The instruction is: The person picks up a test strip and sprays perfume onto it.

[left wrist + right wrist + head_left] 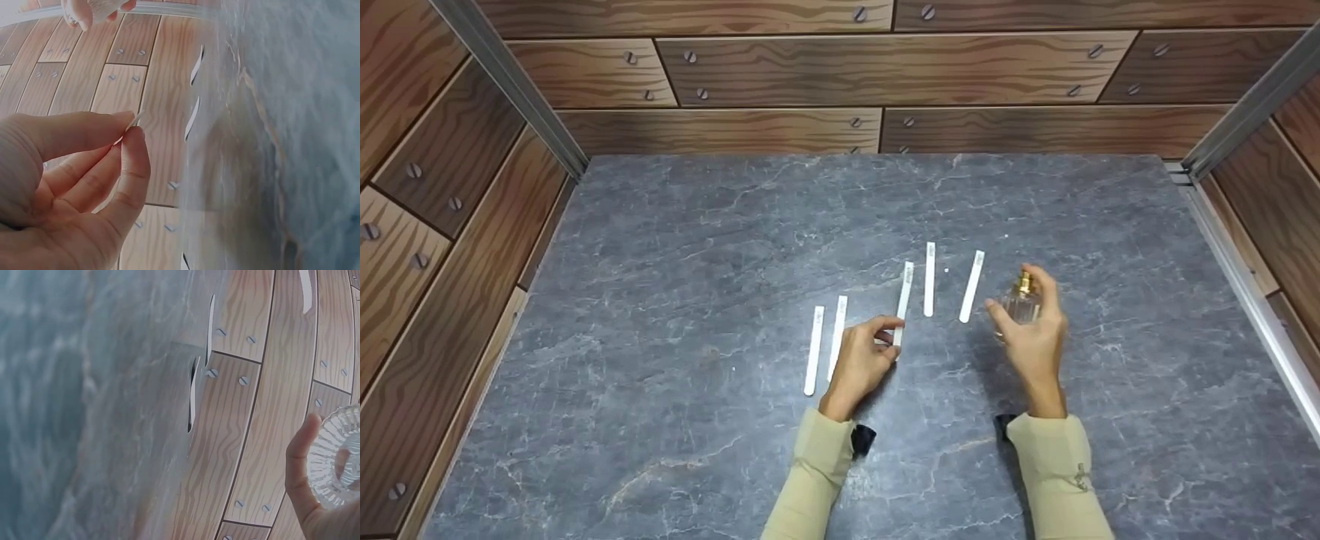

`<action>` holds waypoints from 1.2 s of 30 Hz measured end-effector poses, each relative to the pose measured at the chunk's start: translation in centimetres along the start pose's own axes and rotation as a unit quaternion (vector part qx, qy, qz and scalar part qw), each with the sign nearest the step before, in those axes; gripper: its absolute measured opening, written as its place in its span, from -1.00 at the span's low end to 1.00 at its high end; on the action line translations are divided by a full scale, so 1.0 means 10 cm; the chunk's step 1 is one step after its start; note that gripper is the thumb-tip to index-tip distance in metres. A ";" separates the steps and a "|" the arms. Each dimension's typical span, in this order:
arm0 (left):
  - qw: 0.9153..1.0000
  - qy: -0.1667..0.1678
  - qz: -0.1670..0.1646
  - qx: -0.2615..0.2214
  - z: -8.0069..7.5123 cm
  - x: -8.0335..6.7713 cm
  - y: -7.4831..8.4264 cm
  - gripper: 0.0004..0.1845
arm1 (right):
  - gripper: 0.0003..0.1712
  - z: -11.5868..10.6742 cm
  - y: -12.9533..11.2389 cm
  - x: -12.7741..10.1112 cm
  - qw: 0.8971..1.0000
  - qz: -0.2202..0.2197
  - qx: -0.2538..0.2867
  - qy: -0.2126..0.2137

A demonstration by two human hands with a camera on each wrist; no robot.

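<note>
My left hand (pixel 866 356) pinches the lower end of a white paper strip (pixel 905 289) between thumb and fingers. The left wrist view shows that strip (pixel 135 121) nearly edge-on at the fingertips. A clear glass perfume bottle (pixel 1020 306) with a gold spray top (pixel 1024 283) is in my right hand (pixel 1039 337), one finger over the top. In the right wrist view the bottle's ribbed glass base (pixel 326 467) faces the camera. Strip and bottle are apart, the strip being to the left.
Two more white strips (pixel 814 351) lie left of my left hand, one partly hidden by it. Another two strips (pixel 930 279) lie between the hands, farther back. The grey marbled table (pixel 675 225) is bordered by wood-patterned walls (pixel 780 71) and metal rails (pixel 1252 300).
</note>
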State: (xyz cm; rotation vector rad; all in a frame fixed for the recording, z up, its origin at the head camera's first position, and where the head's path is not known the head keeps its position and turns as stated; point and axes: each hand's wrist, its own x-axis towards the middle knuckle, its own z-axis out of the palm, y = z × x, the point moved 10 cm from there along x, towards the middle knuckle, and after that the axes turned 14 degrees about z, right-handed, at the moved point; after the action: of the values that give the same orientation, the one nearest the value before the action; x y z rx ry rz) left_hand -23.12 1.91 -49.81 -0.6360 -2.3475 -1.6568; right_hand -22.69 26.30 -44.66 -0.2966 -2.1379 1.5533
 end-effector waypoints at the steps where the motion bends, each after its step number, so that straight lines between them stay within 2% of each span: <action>1: 1.000 -0.001 0.004 0.004 0.00 0.00 0.01 -0.63 | -0.29 0.00 0.00 0.00 1.000 0.000 -0.001 0.001; 6: 1.000 -0.017 0.005 0.018 0.03 0.00 0.02 -0.54 | -0.28 0.03 0.00 -0.02 1.000 -0.001 -0.006 -0.005; 9: 0.999 -0.032 0.003 0.011 0.07 -0.01 0.04 -0.51 | -0.29 0.05 0.01 -0.03 1.000 -0.007 -0.015 -0.011; 16: 0.998 -0.048 0.035 0.004 0.13 0.02 0.14 -0.50 | -0.32 0.07 -0.09 -0.06 0.998 -0.055 -0.035 -0.002; 24: 0.997 -0.057 0.048 0.016 0.15 0.03 0.18 -0.49 | -0.34 0.09 -0.11 -0.07 0.996 -0.081 -0.049 0.001; 28: 0.997 -0.058 0.049 0.019 0.16 0.03 0.19 -0.48 | -0.37 0.08 -0.08 -0.06 0.996 -0.073 -0.053 0.005; 36: 0.997 -0.060 0.044 0.013 0.17 0.01 0.19 -0.47 | -0.35 0.01 -0.06 -0.05 0.998 -0.046 -0.025 0.018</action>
State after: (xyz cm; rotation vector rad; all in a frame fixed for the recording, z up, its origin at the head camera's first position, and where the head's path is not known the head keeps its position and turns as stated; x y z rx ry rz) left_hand -22.17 4.03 -48.72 -0.8432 -2.3806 -1.5894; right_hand -22.27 25.76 -44.26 -0.2368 -2.1347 1.4344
